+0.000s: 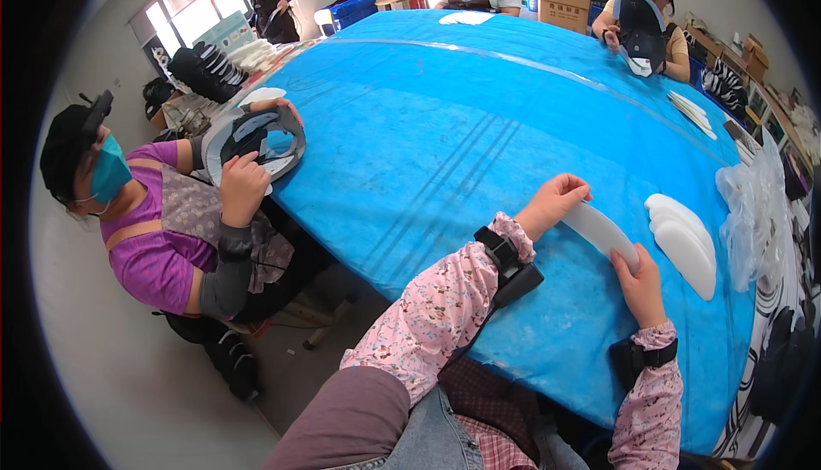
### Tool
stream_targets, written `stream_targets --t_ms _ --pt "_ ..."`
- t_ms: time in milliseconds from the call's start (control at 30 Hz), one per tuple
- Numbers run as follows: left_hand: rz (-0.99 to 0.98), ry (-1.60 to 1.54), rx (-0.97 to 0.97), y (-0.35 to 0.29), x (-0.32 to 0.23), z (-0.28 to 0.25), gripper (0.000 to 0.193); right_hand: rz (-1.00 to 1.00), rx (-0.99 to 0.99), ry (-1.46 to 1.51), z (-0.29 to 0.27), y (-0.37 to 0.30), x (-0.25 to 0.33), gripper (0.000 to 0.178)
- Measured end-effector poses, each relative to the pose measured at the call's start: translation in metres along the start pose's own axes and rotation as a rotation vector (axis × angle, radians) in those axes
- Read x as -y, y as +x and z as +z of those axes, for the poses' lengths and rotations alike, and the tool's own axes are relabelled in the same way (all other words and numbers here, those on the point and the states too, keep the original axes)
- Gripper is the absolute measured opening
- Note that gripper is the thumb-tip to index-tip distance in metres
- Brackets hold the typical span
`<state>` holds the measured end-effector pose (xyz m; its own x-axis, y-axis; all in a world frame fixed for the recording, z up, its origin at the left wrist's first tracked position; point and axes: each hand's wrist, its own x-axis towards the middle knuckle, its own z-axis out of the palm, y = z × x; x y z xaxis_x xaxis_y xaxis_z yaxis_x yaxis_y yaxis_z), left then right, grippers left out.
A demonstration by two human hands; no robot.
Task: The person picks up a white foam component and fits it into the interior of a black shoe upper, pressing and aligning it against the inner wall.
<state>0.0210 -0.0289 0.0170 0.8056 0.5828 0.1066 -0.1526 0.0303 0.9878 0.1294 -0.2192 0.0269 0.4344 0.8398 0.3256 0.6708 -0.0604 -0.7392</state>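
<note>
Between my two hands is a curved white foam strip (600,234), held just over the blue-covered table (410,179). My left hand (554,203) pinches its far left end between thumb and fingers. At the near right end, my right hand (640,286) grips the strip with the thumb on top. To the right of the strip lies a fanned stack of white crescent-shaped foam pieces (684,243), apart from both hands. Pink floral sleeves cover my forearms, and a dark strapped device sits on each wrist.
Crumpled clear plastic bags (753,213) lie at the table's right edge. More white pieces (691,115) rest farther back. A co-worker (162,196) at the left handles a grey cap (254,147); another at the far right holds a dark cap (640,29). Two more people are at the back.
</note>
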Motion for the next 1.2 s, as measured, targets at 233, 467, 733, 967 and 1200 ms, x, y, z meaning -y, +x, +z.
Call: stream_targets --t_ms 233,467,733,967,1200 --pt "-0.008 0.004 0.001 0.0002 -0.0027 0.0025 0.028 -0.014 -0.015 0.017 -0.0009 0.0002 -0.0012 0.022" --pt "0.000 0.010 0.007 0.0010 0.0001 0.0005 0.029 0.003 -0.004 0.025 0.0012 0.0001 -0.0030 0.022" --pt "-0.014 -0.032 -0.039 -0.0016 -0.0023 0.0021 0.024 0.004 -0.001 0.050 0.0034 0.0001 -0.0083 0.021" --pt "0.017 -0.076 -0.021 0.0018 0.0011 0.0021 0.022 0.011 0.007 0.060 0.0033 0.0013 -0.0054 0.020" --pt "0.055 -0.067 -0.030 0.0039 0.0058 0.0025 0.024 -0.006 -0.003 0.086 0.0037 0.0002 -0.0028 0.022"
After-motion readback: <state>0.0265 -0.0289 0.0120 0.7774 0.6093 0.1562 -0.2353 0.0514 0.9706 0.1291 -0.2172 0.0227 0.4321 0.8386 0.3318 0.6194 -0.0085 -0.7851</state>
